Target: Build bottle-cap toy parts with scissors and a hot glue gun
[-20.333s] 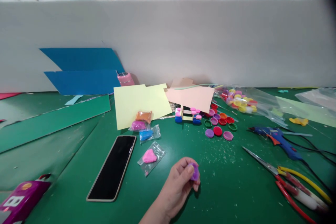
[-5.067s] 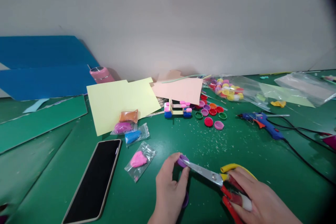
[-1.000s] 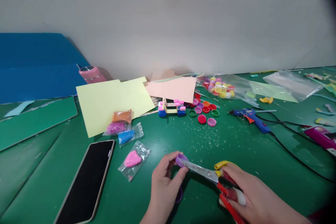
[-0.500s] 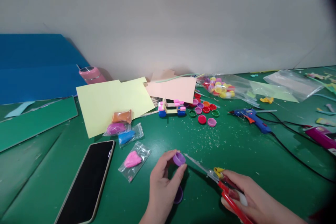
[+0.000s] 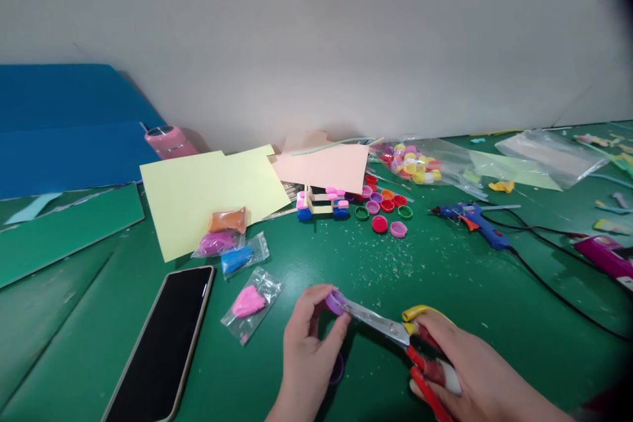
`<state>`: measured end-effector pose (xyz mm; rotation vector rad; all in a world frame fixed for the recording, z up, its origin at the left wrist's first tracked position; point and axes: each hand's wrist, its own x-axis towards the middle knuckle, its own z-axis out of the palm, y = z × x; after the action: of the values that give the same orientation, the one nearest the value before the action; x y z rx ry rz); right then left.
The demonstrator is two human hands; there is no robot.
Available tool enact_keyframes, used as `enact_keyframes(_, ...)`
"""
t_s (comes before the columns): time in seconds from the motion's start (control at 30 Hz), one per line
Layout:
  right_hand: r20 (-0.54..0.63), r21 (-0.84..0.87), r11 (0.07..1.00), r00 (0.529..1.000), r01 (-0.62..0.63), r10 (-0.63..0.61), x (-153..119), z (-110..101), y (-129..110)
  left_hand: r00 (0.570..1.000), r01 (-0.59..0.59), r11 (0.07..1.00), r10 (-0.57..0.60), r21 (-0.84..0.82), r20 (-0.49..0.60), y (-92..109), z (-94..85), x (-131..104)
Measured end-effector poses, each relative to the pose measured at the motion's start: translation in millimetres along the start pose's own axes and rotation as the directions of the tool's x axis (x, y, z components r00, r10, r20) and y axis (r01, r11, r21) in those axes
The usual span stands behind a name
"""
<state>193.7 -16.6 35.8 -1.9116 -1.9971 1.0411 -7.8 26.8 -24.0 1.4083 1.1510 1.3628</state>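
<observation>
My left hand (image 5: 312, 343) is closed, pinching a purple bottle cap (image 5: 335, 302) between thumb and fingers. In my right hand (image 5: 469, 366) are red-handled scissors (image 5: 383, 324), whose blade tips meet the cap's near rim. Whether the blades cut into the rim I cannot tell. A yellow curved piece (image 5: 420, 311) shows by the right hand's fingers, part of the scissors or beside them. Another purple cap (image 5: 337, 369) lies on the table, partly hidden behind my left hand.
Loose caps (image 5: 380, 224) lie beside a small stick-built car (image 5: 321, 203). A glue gun (image 5: 475, 221) with its cord is at right. Clay packets (image 5: 248, 302), a phone (image 5: 161, 343) and yellow paper (image 5: 198, 184) are at left; a bag of caps (image 5: 413, 163) is behind.
The scissors have moved left and turned, so their blades show broadside and now reach the purple cap. The cap has tilted slightly in my left hand.
</observation>
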Motion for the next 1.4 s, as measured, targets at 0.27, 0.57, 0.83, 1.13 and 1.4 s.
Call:
enact_keyframes(0.27,0.024,-0.006,1.0,1.0,0.009,-0.009,1,-2,-6,0.999,-0.046,0.993,0.044,0.112,0.024,-2,-2.1,-3)
enact_keyframes(0.57,0.051,0.205,0.978,0.998,-0.033,0.023,1,4,-4,1.0,0.005,0.999,-0.005,0.042,-0.017,1,-0.9,-2)
enact_keyframes(0.83,0.016,0.143,0.99,1.0,-0.008,0.006,-1,6,3,0.966,0.254,0.947,-0.26,-0.195,-0.007,15,0.9,3)
enact_keyframes(1.13,-0.003,0.087,0.996,1.0,0.022,-0.022,0,7,3,0.948,0.295,0.916,-0.316,-0.272,-0.035,17,2.8,5)
enact_keyframes(1.4,-0.007,0.146,0.989,1.0,0.017,-0.017,-1,8,2,0.934,0.325,0.911,-0.351,-0.254,-0.064,22,3.3,5)
